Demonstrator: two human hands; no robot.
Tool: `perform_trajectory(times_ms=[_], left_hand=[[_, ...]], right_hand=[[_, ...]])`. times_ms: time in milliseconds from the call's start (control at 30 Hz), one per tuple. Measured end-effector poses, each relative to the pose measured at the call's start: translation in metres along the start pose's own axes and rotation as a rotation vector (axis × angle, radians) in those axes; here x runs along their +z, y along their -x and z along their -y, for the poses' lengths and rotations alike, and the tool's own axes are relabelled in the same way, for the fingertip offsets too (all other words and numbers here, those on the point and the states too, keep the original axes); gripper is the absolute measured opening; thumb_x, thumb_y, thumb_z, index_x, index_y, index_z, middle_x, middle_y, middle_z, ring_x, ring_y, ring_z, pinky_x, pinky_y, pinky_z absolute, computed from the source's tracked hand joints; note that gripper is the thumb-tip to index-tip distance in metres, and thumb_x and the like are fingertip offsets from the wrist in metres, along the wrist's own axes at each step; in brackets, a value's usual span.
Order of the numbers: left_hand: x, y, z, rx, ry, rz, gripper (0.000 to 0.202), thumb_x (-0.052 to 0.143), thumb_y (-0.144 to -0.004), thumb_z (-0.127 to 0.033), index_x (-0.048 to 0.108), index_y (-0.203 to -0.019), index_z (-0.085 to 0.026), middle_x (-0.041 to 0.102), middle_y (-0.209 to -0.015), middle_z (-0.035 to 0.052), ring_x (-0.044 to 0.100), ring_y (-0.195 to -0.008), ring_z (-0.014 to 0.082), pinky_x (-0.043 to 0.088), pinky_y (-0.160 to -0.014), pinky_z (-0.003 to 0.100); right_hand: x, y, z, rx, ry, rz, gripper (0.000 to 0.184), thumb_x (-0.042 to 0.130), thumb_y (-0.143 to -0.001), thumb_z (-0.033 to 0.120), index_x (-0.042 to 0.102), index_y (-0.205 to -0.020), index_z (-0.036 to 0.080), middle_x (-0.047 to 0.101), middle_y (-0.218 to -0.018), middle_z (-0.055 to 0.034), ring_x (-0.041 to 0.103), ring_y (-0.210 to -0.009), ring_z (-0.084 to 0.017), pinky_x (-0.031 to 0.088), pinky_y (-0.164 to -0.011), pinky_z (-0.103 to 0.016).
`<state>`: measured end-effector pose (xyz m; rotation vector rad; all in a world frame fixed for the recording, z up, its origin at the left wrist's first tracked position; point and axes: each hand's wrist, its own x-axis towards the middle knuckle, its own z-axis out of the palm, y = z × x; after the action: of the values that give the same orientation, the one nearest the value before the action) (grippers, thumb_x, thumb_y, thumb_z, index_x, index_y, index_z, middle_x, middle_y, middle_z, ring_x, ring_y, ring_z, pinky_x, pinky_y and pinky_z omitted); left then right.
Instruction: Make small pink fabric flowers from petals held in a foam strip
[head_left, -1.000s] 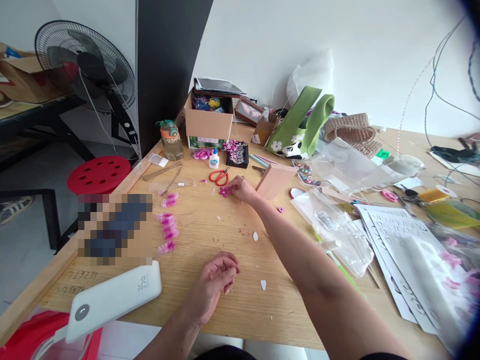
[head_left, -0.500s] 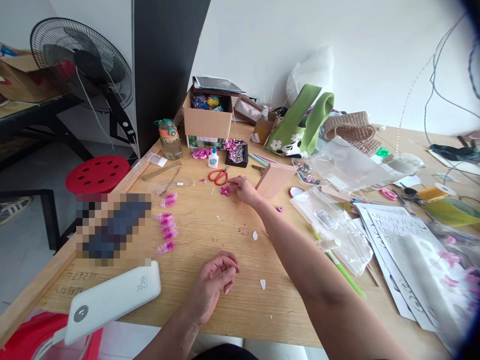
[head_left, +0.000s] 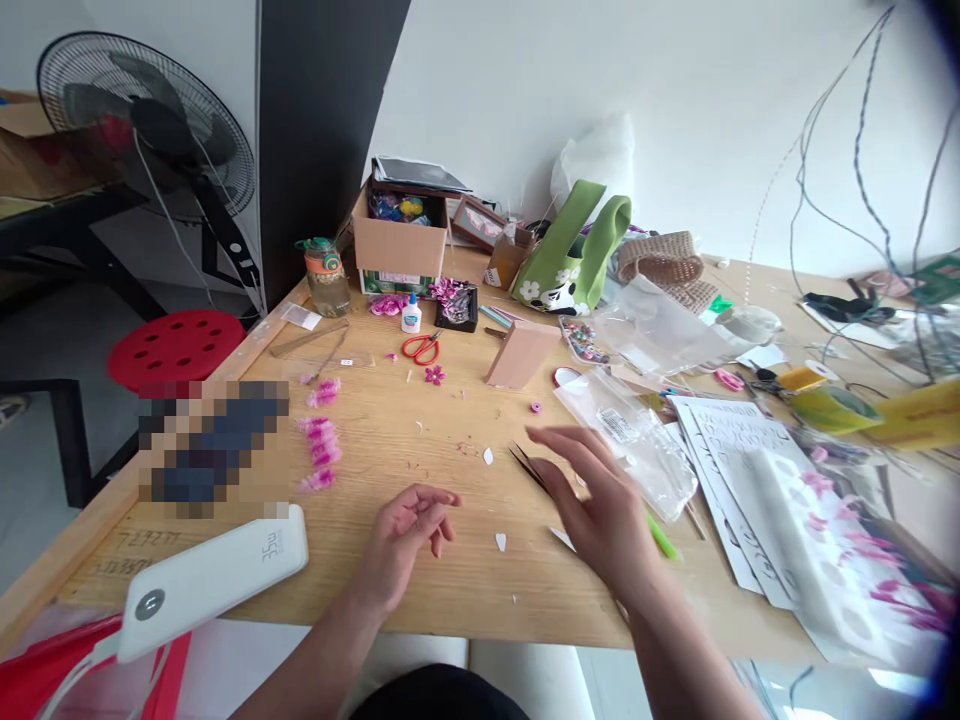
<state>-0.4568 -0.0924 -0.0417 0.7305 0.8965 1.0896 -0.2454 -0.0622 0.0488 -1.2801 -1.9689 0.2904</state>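
My right hand (head_left: 596, 500) hovers over the near right of the table with its fingers apart, holding nothing I can see. Dark tweezers (head_left: 529, 466) lie just left of its fingertips, partly hidden beneath the hand. My left hand (head_left: 409, 535) is above the near middle, empty, fingers loosely bent and apart. Between and ahead of the hands lie a white paper petal shape (head_left: 488, 456) and a second white petal shape (head_left: 501, 542). Farther back a magenta flower (head_left: 434, 375) rests on the wood, close to red-handled scissors (head_left: 421, 348).
Fuzzy pink pieces (head_left: 321, 445) line the left side, near a white power bank (head_left: 214, 585). A wooden block (head_left: 523, 354) stands mid-table, with a glue bottle (head_left: 411, 314) behind it to the left. Plastic bags (head_left: 637, 435) and printed sheets (head_left: 720, 490) cover the right.
My right hand has drawn back from the magenta flower toward the tweezers, leaving the flower on the table. My left hand's fingers have loosened slightly. The view has shifted a little right.
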Motion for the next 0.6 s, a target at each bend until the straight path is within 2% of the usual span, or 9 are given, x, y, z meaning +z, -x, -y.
perform_trajectory(times_ms=[67,133,233,300,433,533,600], left_hand=[[-0.001,0.0,0.003,0.084,-0.055,-0.039,0.028,0.07,-0.08,-0.039,0.067,-0.096,-0.016,0.068,-0.104,0.0104,0.056,-0.063,0.0104,0.041,-0.053,0.024],[-0.003,0.001,0.006,0.151,-0.109,-0.09,0.029,0.071,-0.079,-0.036,0.066,-0.101,-0.018,0.066,-0.1,0.0066,0.052,-0.06,0.008,0.041,-0.052,0.023],[-0.003,0.001,0.01,0.221,-0.179,-0.17,0.029,0.073,-0.077,-0.033,0.065,-0.101,-0.02,0.063,-0.094,0.0023,0.047,-0.06,0.0066,0.04,-0.052,0.02],[-0.003,0.0,0.012,0.279,-0.235,-0.217,0.029,0.075,-0.075,-0.031,0.065,-0.1,-0.02,0.061,-0.092,0.0012,0.047,-0.061,0.0067,0.041,-0.054,0.02],[-0.002,-0.003,0.016,0.445,-0.336,-0.267,0.032,0.075,-0.074,-0.028,0.065,-0.103,-0.021,0.061,-0.1,0.0029,0.05,-0.065,0.0077,0.048,-0.063,0.022],[-0.003,-0.005,0.019,0.576,-0.375,-0.281,0.04,0.075,-0.074,-0.026,0.062,-0.112,-0.023,0.056,-0.118,0.0062,0.056,-0.076,0.0096,0.053,-0.075,0.026],[-0.004,-0.005,0.021,0.626,-0.415,-0.299,0.046,0.073,-0.076,-0.027,0.06,-0.119,-0.025,0.053,-0.122,0.0071,0.058,-0.08,0.0104,0.054,-0.079,0.027]], right_hand=[[-0.022,0.041,0.007,0.08,0.0,-0.163,0.02,0.054,-0.092,0.019,0.067,-0.102,0.03,0.066,-0.098,-0.0066,0.063,-0.091,-0.024,0.05,-0.077,-0.039],[-0.035,0.082,0.01,0.209,0.014,-0.319,0.011,0.058,-0.089,0.022,0.067,-0.092,0.028,0.065,-0.089,-0.0051,0.062,-0.082,-0.023,0.049,-0.071,-0.036],[-0.041,0.134,0.013,0.459,0.025,-0.488,0.005,0.063,-0.086,0.03,0.067,-0.083,0.027,0.065,-0.081,-0.003,0.062,-0.075,-0.022,0.048,-0.068,-0.034],[-0.041,0.161,0.013,0.571,0.024,-0.553,0.009,0.064,-0.084,0.036,0.067,-0.08,0.028,0.065,-0.08,-0.0023,0.062,-0.072,-0.021,0.048,-0.067,-0.033],[-0.042,0.19,0.013,0.656,0.006,-0.59,0.02,0.061,-0.085,0.042,0.065,-0.075,0.026,0.065,-0.077,-0.0031,0.061,-0.071,-0.022,0.048,-0.067,-0.032],[-0.04,0.196,0.013,0.644,-0.008,-0.607,0.024,0.06,-0.086,0.045,0.064,-0.074,0.025,0.064,-0.076,-0.0033,0.06,-0.071,-0.022,0.046,-0.065,-0.032],[-0.035,0.197,0.016,0.616,-0.029,-0.64,0.022,0.062,-0.085,0.045,0.065,-0.077,0.025,0.064,-0.076,-0.003,0.06,-0.07,-0.021,0.046,-0.065,-0.031]])
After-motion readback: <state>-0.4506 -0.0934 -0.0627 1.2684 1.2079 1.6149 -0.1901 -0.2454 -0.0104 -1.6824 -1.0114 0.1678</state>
